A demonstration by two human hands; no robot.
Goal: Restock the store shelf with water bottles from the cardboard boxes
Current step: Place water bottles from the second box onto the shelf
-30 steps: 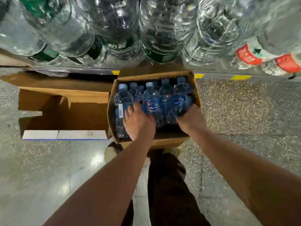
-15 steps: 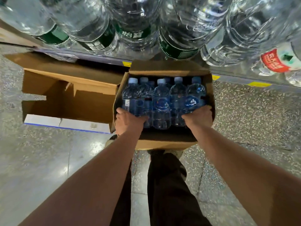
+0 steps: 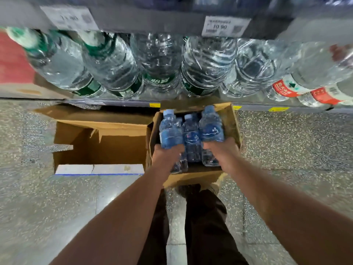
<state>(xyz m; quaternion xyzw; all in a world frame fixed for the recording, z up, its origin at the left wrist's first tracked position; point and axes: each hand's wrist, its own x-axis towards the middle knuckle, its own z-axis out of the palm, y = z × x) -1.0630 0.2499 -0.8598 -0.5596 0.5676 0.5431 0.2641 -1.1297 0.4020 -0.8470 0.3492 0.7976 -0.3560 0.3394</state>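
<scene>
An open cardboard box (image 3: pixel 232 127) sits on the floor in front of the shelf, holding small blue-labelled water bottles. My left hand (image 3: pixel 166 156) is closed around the lower part of one blue bottle (image 3: pixel 170 131), raised above the others. My right hand (image 3: pixel 221 150) grips another blue bottle (image 3: pixel 211 127), also raised. A third bottle (image 3: pixel 192 136) stands between them, still in the box. The lower ends of the held bottles show under my hands.
A second cardboard box (image 3: pixel 99 148), open with nothing visible inside, lies to the left on the speckled floor. The bottom shelf (image 3: pixel 257 107) carries large clear water jugs (image 3: pixel 158 60) with green and red labels. Price tags (image 3: pixel 225 25) hang on the shelf edge above. My legs stand behind the box.
Both hands closed on bottles in the box and lifted them up. The camera has tilted upward, bringing the shelf edge and price tags into view.
</scene>
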